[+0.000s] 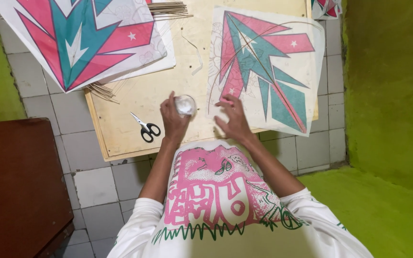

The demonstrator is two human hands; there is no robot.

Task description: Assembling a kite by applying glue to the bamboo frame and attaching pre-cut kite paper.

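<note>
On the board [135,95], the kite [264,67] lies right of my jar [185,105]. My left hand [173,119] grips that jar; my right hand [233,119] hovers spread at the kite's edge. I judge gluing underway; careful dabbing follows.

Lying on the board [135,100]: scissors [145,127] at the near left, a stack of kites [80,38] at the far left over a bundle of sticks [102,91], a single kite [264,67] at the right. Sitting between scissors and single kite, in the left hand [174,119]: a small jar [185,105]. Hovering just right of it, at the kite's near edge: the right hand [234,120].
</note>
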